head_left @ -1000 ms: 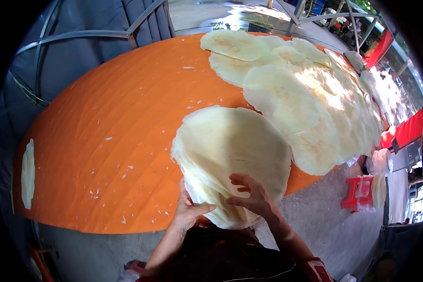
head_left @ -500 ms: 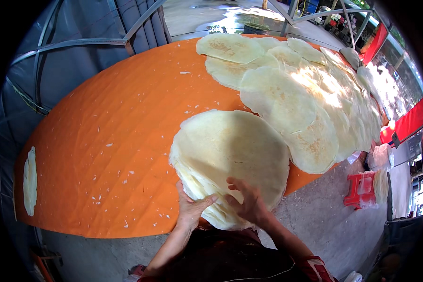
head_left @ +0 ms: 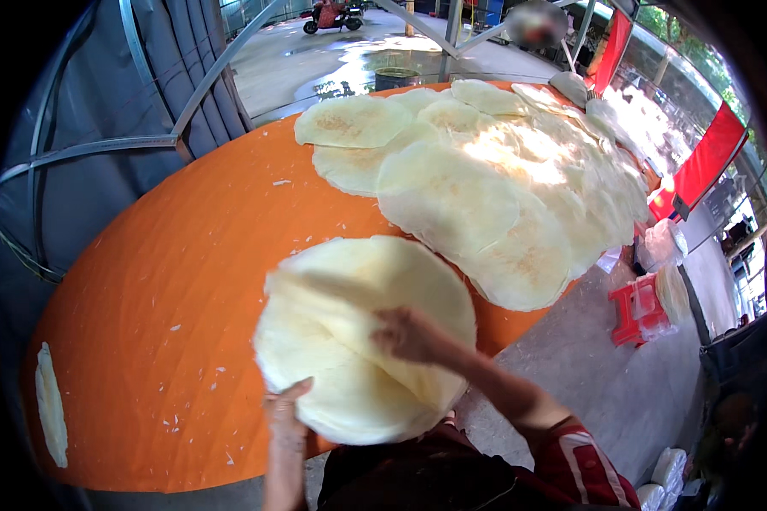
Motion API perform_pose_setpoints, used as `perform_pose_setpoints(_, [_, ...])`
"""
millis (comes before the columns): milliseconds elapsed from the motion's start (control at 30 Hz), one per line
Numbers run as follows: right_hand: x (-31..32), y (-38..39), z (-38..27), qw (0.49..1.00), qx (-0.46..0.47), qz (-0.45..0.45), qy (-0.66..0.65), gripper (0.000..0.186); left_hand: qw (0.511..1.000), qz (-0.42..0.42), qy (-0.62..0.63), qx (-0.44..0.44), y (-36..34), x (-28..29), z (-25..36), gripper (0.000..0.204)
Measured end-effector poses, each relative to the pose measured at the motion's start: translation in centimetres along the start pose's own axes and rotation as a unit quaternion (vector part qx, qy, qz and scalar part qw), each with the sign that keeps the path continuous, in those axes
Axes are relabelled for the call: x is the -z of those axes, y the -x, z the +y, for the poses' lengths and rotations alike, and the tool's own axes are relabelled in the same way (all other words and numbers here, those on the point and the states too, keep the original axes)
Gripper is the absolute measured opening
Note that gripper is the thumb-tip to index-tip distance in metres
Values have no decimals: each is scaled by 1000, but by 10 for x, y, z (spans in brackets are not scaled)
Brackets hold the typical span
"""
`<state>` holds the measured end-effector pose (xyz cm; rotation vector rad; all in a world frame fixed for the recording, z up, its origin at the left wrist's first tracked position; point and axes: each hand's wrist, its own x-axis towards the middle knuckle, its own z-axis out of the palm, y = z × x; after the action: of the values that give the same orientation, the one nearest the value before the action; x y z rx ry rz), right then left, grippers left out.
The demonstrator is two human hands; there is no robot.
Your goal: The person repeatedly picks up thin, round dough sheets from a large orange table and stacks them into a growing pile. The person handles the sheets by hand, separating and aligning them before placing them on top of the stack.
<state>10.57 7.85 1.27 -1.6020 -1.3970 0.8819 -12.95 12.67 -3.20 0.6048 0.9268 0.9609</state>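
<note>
A thick stack of thin, round, pale flatbreads point(head_left: 366, 272) lies in front of me at the near edge of the orange-covered table. My left hand point(head_left: 288, 409) grips the stack's near-left rim, thumb on top and the other fingers hidden underneath. Over the middle of the stack is my right hand point(head_left: 409, 336), smeared by motion, its fingers closed on the top flatbread. That sheet is creased and partly lifted, with a blurred fold running across it.
Many overlapping flatbreads point(head_left: 447, 192) cover the table's far right, partly sunlit. A folded flatbread point(head_left: 51, 404) lies far left on the orange cover point(head_left: 187, 281), among white crumbs. A red stool point(head_left: 637, 311) with plastic bags stands right of the table. Metal framing point(head_left: 102, 145) rises far left.
My view has shifted right and up. My right hand went from open fingers above the stack to closed on the top sheet, which has been pulled up and creased. The left hand still holds the rim.
</note>
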Motion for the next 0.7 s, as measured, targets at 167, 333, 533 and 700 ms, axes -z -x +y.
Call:
perform_pose_setpoints(167, [126,-27,-29,971,-88,53,-217,38,996,16,-86,-27,19,66,113,57])
perform_pose_setpoints(333, [186,4,20,956,-110,214,-166,32,991,107,-85,-7,40,200,134,53])
perform_pose_setpoints(533, [203,50,143,890,-223,194,347,57,998,6,46,-35,85,255,107,62])
perform_pose_setpoints(700, [53,-33,17,967,-82,197,139,73,997,-3,-68,-36,107,197,141,62])
